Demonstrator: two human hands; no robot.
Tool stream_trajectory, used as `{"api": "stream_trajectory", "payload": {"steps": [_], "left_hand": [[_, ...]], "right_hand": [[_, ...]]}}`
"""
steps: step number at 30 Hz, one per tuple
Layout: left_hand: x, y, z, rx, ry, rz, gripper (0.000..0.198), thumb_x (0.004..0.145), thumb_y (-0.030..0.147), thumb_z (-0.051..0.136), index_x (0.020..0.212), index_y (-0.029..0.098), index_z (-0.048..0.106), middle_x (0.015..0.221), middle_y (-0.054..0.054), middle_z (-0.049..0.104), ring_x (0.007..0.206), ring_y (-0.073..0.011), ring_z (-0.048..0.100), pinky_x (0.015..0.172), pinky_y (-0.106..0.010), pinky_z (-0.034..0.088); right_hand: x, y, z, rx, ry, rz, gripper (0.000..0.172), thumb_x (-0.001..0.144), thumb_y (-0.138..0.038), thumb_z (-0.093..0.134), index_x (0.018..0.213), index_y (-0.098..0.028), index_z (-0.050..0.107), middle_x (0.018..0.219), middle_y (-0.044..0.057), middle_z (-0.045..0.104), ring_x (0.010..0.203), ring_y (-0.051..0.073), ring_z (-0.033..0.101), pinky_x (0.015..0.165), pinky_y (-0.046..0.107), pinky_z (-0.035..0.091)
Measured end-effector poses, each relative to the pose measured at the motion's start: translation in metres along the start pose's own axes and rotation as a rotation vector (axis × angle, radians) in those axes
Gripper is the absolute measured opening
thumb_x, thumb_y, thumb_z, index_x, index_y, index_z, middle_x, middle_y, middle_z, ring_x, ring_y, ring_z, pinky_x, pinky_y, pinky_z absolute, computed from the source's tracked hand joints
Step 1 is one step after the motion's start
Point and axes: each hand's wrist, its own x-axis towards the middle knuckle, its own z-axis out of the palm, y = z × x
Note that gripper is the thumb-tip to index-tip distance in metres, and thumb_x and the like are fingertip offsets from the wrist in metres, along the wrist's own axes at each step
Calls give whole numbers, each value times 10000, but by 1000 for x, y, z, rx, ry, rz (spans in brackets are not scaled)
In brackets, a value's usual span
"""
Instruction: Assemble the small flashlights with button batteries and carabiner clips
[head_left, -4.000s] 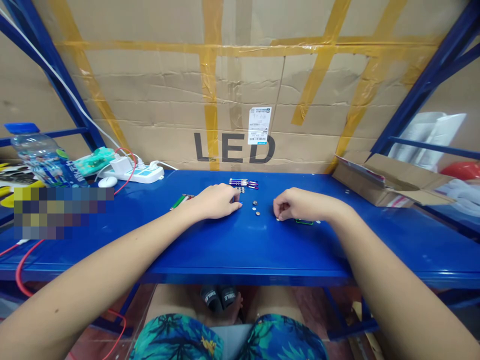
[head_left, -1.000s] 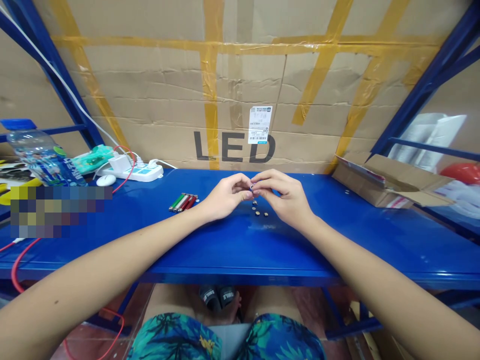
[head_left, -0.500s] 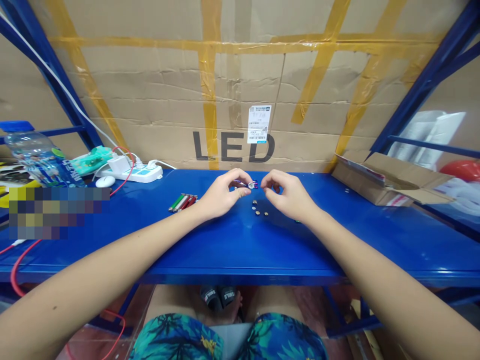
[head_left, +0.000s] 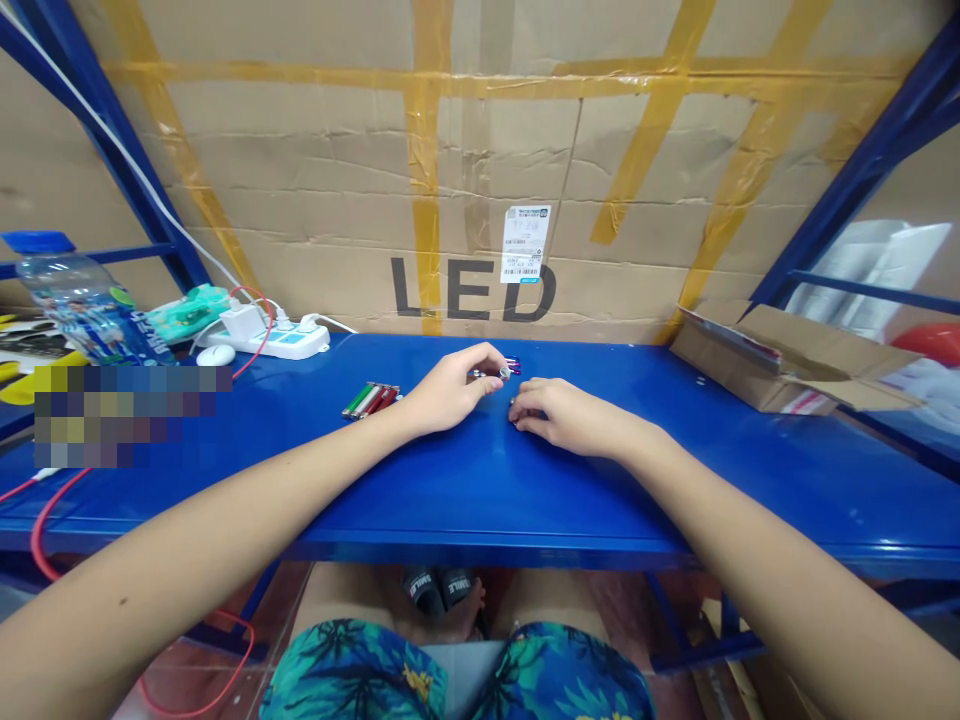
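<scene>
My left hand (head_left: 459, 385) is closed in a pinch, with a small silver metal tube (head_left: 505, 373) between thumb and fingers. The tube's round end faces to the right. Just behind those fingertips lie purple and blue metal tubes (head_left: 514, 364), partly covered by the hand. My right hand (head_left: 559, 412) rests low on the table, a little nearer to me, with its fingers curled down and drawn together. Its fingers cover the spot where several small round button-like pieces lay, so what they grip is hidden.
Green, silver and red metal tubes (head_left: 373, 400) lie left of my left hand on the blue table (head_left: 480, 490). Further left are a power strip (head_left: 292, 340), a white mouse (head_left: 216, 356) and a water bottle (head_left: 86, 305). An open cardboard box (head_left: 780, 365) stands at right.
My right hand has come down and towards me from beside the left fingertips, onto the small round pieces, which it now hides. My left hand keeps its hold on the tube.
</scene>
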Motion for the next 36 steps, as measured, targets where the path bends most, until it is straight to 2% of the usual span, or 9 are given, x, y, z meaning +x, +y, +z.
{"api": "stream_trajectory", "payload": {"steps": [3, 8, 11, 22, 24, 27, 29, 32, 36], "left_hand": [[-1, 1, 0, 32, -14, -7, 84, 887, 226, 576, 953, 181, 601, 1016, -54, 659, 997, -202, 612, 914, -372, 480], [-1, 1, 1, 90, -60, -10, 105, 888, 228, 579, 972, 183, 623, 1024, -50, 677, 986, -201, 617, 893, -361, 489], [-2, 1, 4, 93, -77, -13, 115, 884, 230, 588, 976, 182, 639, 1038, -47, 690, 987, -203, 628, 912, -365, 489], [-2, 2, 6, 42, -90, -27, 169, 869, 245, 611, 1009, 176, 675, 1056, -54, 708, 1017, -218, 635, 972, -393, 469], [-2, 2, 5, 46, -80, -40, 140, 868, 236, 605, 977, 173, 668, 1049, -56, 701, 1012, -214, 630, 947, -384, 478], [-1, 1, 1, 76, -70, -49, 117, 877, 233, 592, 959, 176, 653, 1042, -57, 690, 999, -206, 623, 913, -373, 487], [-1, -1, -3, 101, -65, -43, 116, 885, 232, 584, 968, 180, 646, 1038, -54, 686, 995, -201, 622, 911, -371, 487], [0, -3, -6, 119, -50, -32, 105, 890, 231, 580, 964, 181, 635, 1036, -50, 684, 992, -195, 623, 921, -370, 484], [1, -4, -6, 117, -48, -25, 98, 888, 226, 573, 954, 181, 631, 1034, -50, 684, 999, -196, 623, 930, -376, 485]], "right_hand": [[-1, -4, -3, 24, 77, -9, 138, 847, -120, 604, 882, -173, 726, 907, 73, 698, 842, 197, 633, 801, 320, 485], [-3, -4, -8, 115, 467, -43, 90, 847, -170, 603, 867, -173, 691, 789, 41, 659, 703, 157, 602, 669, 284, 467], [-2, -4, -8, 122, 549, -77, 98, 857, -178, 597, 883, -187, 692, 776, 31, 646, 680, 150, 590, 653, 281, 461], [-2, -5, -7, 100, 484, -147, 146, 896, -180, 577, 963, -191, 706, 848, 49, 664, 740, 160, 614, 677, 285, 465], [-3, -3, -9, 117, 503, -110, 133, 877, -179, 587, 954, -188, 694, 848, 46, 669, 723, 156, 611, 668, 284, 470], [-7, 5, -14, 125, 530, 36, 101, 829, -150, 596, 887, -182, 673, 804, 35, 674, 678, 153, 600, 638, 283, 473], [-10, 10, -16, 127, 421, 120, 86, 803, -149, 618, 845, -185, 682, 762, 25, 677, 650, 154, 601, 615, 279, 474], [-13, 16, -16, 126, 168, 125, 95, 768, -169, 686, 837, -205, 739, 795, 32, 704, 666, 167, 625, 612, 283, 487], [-13, 21, -10, 80, 62, 22, 151, 762, -141, 706, 843, -244, 782, 881, 51, 736, 836, 224, 666, 766, 338, 517]]}}
